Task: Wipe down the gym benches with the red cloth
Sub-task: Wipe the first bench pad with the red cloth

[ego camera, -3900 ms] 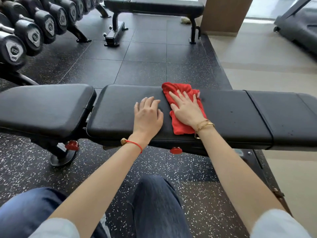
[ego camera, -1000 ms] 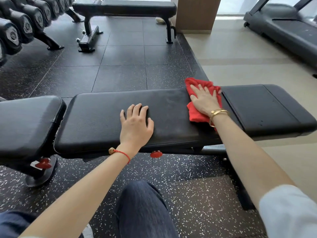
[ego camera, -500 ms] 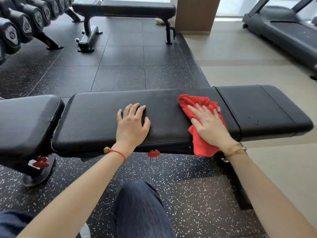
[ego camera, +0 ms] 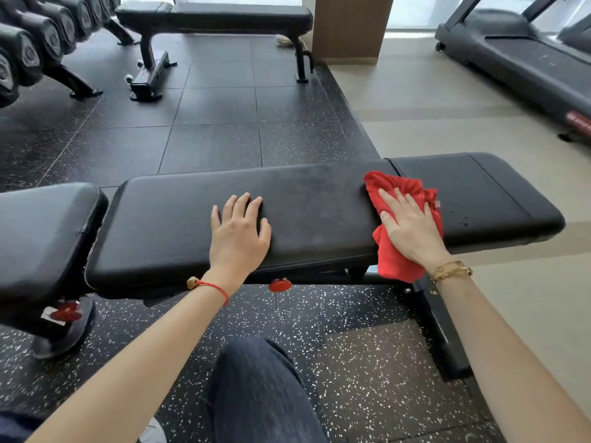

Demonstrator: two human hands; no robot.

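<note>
Adjustable bench runs across the frame, long back pad in the middle, short end pad at right. Red cloth lies over the seam between those pads, its near edge drooping off the front side. Right hand is flat and spread on the cloth, pressing rather than gripping. Left hand rests open and empty on the back pad, bracing. To wipe well: keep the palm flat, overlap the strokes, carry them onto the end pad, where small dark specks, possibly drips, sit. Gather the hanging edge.
</note>
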